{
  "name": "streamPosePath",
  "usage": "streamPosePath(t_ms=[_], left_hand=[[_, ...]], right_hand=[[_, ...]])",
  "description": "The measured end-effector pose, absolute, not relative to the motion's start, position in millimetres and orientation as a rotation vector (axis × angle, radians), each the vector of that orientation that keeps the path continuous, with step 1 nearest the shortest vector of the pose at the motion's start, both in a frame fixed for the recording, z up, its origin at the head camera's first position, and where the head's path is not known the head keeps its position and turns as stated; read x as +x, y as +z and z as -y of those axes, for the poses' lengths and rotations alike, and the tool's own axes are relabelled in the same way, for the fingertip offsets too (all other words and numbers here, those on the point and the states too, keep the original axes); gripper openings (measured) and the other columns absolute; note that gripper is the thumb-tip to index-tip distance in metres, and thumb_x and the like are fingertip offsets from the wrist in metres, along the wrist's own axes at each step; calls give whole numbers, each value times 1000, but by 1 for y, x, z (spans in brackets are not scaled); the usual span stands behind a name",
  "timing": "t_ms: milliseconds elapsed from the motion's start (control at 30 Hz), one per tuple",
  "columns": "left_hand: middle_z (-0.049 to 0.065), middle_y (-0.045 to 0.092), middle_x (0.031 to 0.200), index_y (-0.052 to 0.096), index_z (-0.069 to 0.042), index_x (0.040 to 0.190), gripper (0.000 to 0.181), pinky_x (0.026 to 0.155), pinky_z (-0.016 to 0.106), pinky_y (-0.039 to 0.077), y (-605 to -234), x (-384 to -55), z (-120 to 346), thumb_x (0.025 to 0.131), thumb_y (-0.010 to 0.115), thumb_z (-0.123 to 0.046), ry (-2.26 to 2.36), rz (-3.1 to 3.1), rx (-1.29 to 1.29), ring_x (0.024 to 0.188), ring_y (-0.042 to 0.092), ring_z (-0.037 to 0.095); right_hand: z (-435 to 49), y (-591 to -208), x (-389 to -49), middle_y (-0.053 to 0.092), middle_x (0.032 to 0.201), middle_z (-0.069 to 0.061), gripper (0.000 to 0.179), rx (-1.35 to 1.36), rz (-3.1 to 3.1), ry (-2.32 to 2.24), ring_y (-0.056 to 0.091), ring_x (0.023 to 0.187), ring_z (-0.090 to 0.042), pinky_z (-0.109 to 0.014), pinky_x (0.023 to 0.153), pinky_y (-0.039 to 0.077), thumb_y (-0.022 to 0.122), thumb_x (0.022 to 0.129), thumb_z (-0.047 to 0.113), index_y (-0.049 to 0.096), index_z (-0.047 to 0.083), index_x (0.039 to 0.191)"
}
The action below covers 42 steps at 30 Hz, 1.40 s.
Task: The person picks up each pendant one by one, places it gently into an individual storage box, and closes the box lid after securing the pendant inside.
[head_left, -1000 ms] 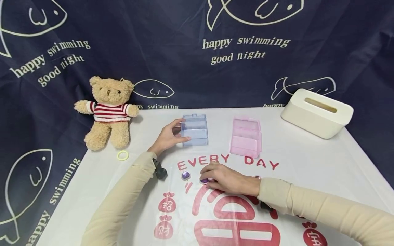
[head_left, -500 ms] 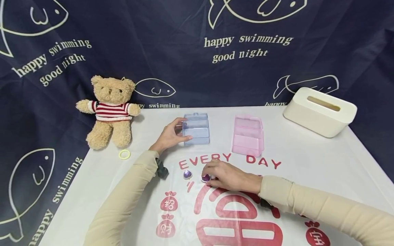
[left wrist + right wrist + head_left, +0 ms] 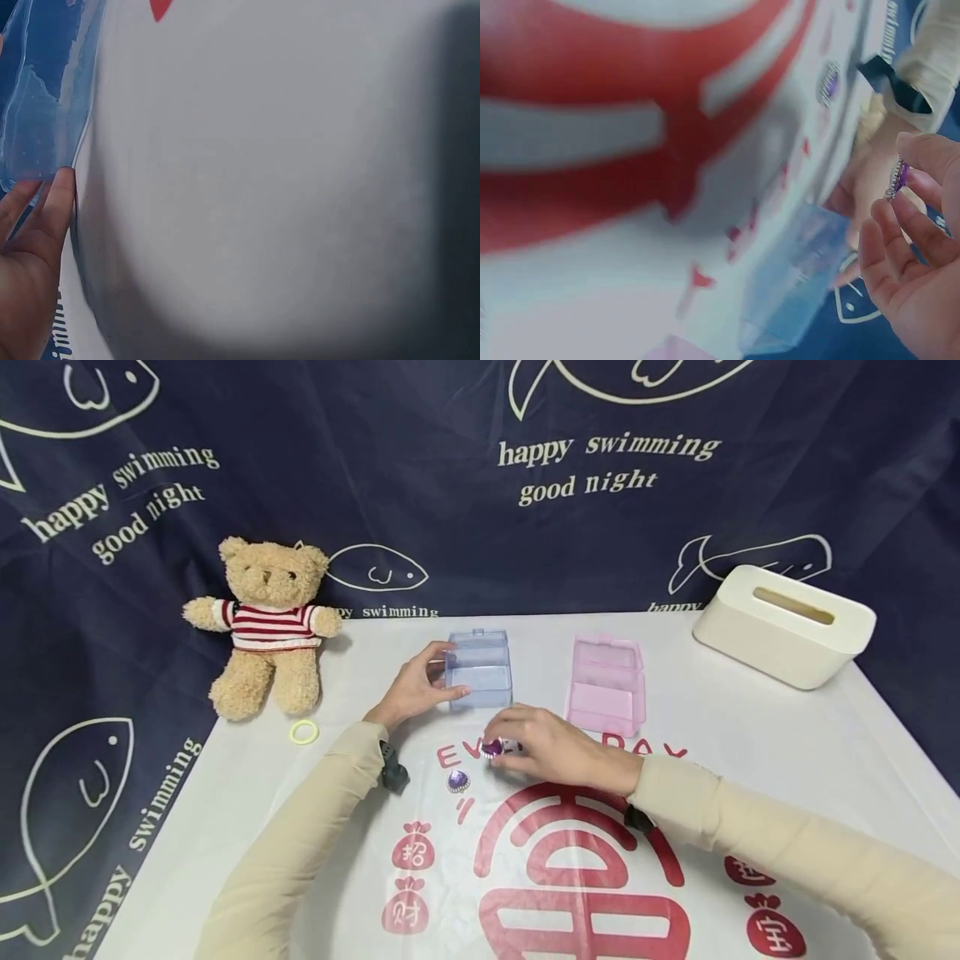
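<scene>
In the head view a clear blue compartment box [image 3: 480, 672] stands open-lidded near the back of the table. My left hand [image 3: 416, 685] holds it by its left side, thumb at the front and fingers further back. The left wrist view shows fingertips [image 3: 64, 178] against the wall of the blue box [image 3: 49, 97]. Just in front of the box, my right hand [image 3: 547, 745] pinches a purple gem [image 3: 491, 749] with a beaded silver rim between thumb and fingers, clearest in the right wrist view as a gem [image 3: 898, 178] seen edge-on. A second purple gem [image 3: 458, 781] lies on the table.
An open pink compartment box [image 3: 606, 687] stands right of the blue one. A teddy bear [image 3: 273, 631] sits at the back left, with a yellow-green ring [image 3: 303, 732] before it. At the back right is a cream tissue box [image 3: 783, 627]. A dark patterned cloth [image 3: 600, 543] hangs behind the table.
My right hand has lifted the purple gem from the table and carried it back, closer to the blue box. The left hand keeps its hold on the box.
</scene>
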<state>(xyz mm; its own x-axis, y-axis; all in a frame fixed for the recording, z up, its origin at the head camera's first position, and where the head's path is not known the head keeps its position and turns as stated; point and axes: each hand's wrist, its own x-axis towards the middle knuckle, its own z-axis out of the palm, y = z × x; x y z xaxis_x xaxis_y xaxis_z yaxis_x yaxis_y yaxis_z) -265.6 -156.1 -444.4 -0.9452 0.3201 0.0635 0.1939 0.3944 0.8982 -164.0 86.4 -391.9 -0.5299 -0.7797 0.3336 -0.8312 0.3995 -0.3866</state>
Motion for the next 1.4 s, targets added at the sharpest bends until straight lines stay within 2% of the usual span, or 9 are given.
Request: streamPosePath(t_ms=[233, 400, 567, 733, 967, 1067, 1133, 1400], left_hand=[[18, 53, 133, 46, -10, 137, 74, 105, 36, 48, -442, -270, 152, 74, 84, -11, 1614, -2505, 493, 125, 55, 34], [19, 52, 133, 47, -10, 137, 74, 105, 39, 47, -445, -268, 153, 73, 84, -10, 1654, -2502, 500, 124, 55, 37], [21, 53, 131, 46, -6, 138, 75, 104, 37, 48, -451, -263, 158, 74, 84, -7, 1669, -2482, 483, 124, 55, 37], [17, 55, 128, 46, -5, 136, 74, 102, 33, 50, -451, -262, 159, 73, 83, -6, 1677, -2501, 517, 122, 57, 35], [13, 55, 128, 48, -14, 134, 70, 101, 31, 50, -450, -260, 157, 75, 83, -9, 1668, -2491, 498, 122, 58, 32], [13, 55, 128, 49, -15, 134, 69, 101, 32, 50, -451, -261, 156, 75, 84, -11, 1674, -2493, 505, 122, 58, 31], [15, 55, 129, 48, -12, 135, 70, 103, 35, 49, -449, -260, 155, 75, 83, -10, 1683, -2479, 520, 123, 57, 33], [16, 55, 129, 45, -7, 137, 72, 102, 33, 50, -449, -264, 155, 75, 83, -8, 1660, -2515, 553, 122, 58, 33]], right_hand=[[-84, -368, -186, 70, 99, -5, 17, 1404, 2483, 806, 65, 95, -18, -33, 87, 56, 77, 81, 9, 71, 6, 97], [-80, -361, -204, 70, 99, -6, 16, 1371, 2477, 801, 65, 95, -19, -33, 87, 56, 75, 82, 8, 71, 5, 97], [-67, -366, -223, 70, 98, -7, 14, 1378, 2508, 776, 66, 94, -19, -33, 87, 56, 74, 83, 8, 71, 4, 97], [-53, -372, -246, 71, 97, -9, 18, 1366, 2563, 748, 66, 92, -22, -35, 86, 55, 74, 82, 8, 71, 2, 99], [-39, -385, -272, 72, 98, -11, 23, 1339, 2663, 755, 66, 92, -23, -35, 84, 54, 74, 79, 7, 72, 1, 101], [-35, -391, -278, 73, 98, -10, 22, 1336, 2692, 761, 68, 90, -22, -33, 81, 56, 75, 78, 8, 73, 2, 99], [-34, -394, -280, 73, 96, -10, 20, 1339, 2700, 764, 69, 88, -22, -32, 79, 57, 75, 78, 8, 73, 3, 97], [-28, -401, -281, 75, 89, -8, 11, 1315, 2772, 731, 71, 84, -21, -30, 77, 58, 77, 80, 9, 74, 4, 89]])
